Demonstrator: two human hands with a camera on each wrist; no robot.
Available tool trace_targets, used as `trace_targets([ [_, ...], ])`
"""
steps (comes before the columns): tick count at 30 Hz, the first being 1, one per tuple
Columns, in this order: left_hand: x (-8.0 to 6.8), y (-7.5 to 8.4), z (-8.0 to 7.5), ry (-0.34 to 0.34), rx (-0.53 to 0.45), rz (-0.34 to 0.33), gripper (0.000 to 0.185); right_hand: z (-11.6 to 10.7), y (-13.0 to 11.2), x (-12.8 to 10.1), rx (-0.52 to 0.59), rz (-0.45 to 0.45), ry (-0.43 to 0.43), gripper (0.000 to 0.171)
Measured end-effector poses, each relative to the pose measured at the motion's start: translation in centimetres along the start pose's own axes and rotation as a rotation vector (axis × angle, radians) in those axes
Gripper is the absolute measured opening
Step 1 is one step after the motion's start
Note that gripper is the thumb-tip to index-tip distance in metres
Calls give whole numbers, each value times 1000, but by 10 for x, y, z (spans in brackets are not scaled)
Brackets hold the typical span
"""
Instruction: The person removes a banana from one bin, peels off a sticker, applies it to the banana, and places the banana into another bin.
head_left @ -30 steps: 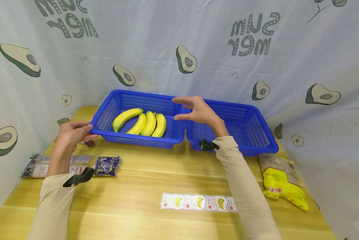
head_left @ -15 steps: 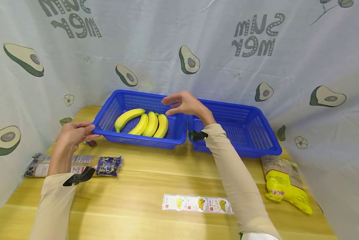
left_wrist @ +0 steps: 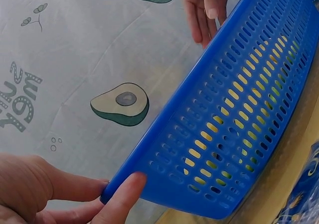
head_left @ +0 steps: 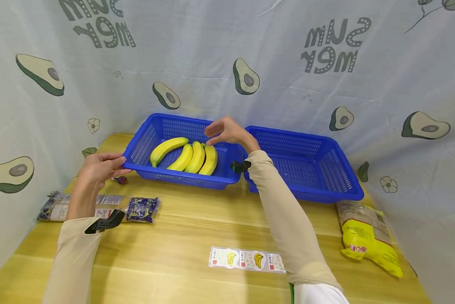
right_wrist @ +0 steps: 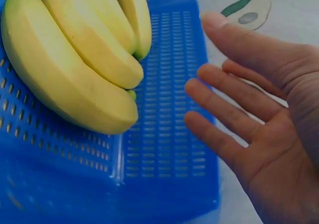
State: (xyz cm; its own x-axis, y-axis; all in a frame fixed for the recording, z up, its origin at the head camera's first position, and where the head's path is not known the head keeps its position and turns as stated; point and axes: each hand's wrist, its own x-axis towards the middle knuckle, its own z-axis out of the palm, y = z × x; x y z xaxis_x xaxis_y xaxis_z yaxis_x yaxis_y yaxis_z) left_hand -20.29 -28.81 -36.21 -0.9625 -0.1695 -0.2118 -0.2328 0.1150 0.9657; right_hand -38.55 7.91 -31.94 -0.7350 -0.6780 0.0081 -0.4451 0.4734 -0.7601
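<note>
A blue plastic basket (head_left: 144,139) (left_wrist: 234,119) (right_wrist: 164,149) holds several yellow bananas (head_left: 191,157) (right_wrist: 75,69) side by side. My left hand (head_left: 100,165) (left_wrist: 60,194) grips the basket's left rim, thumb and fingers pinching the edge. My right hand (head_left: 225,131) (right_wrist: 249,134) hovers open over the basket's far right part, fingers straight, just above the banana tips and touching nothing.
A second blue basket (head_left: 326,169) stands to the right, touching the first. On the wooden table lie a dark printed packet (head_left: 98,207) at the left, a strip of banana stickers (head_left: 246,259) in front, and a yellow bag (head_left: 368,240) at the right. Avocado-print cloth (head_left: 250,50) hangs behind.
My right hand has moved left from the gap between the two baskets to above the bananas. The left hand has kept its hold on the rim.
</note>
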Motion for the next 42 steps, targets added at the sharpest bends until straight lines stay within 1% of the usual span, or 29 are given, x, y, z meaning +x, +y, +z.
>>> trace_targets([
  [7,0,2,-1,-8,-18,-1,57,11,10,13,-21,123,25,56],
  [11,0,1,-1,-14,-27,0,57,18,15,16,-47,203,33,57],
  [15,1,0,0,-13,-39,3,57,24,19,18,-65,258,48,58],
  [21,0,0,1,-3,-18,5,56,29,22,17,-35,332,42,60],
  [27,1,-1,1,3,-8,7,55,31,23,18,-2,367,44,63],
  [36,1,-1,1,-6,-24,2,56,34,24,19,-21,395,41,63],
  [39,0,-1,0,-8,-25,2,56,34,23,18,5,388,25,63],
  [42,2,0,0,-8,-18,2,57,34,21,17,63,377,7,65],
])
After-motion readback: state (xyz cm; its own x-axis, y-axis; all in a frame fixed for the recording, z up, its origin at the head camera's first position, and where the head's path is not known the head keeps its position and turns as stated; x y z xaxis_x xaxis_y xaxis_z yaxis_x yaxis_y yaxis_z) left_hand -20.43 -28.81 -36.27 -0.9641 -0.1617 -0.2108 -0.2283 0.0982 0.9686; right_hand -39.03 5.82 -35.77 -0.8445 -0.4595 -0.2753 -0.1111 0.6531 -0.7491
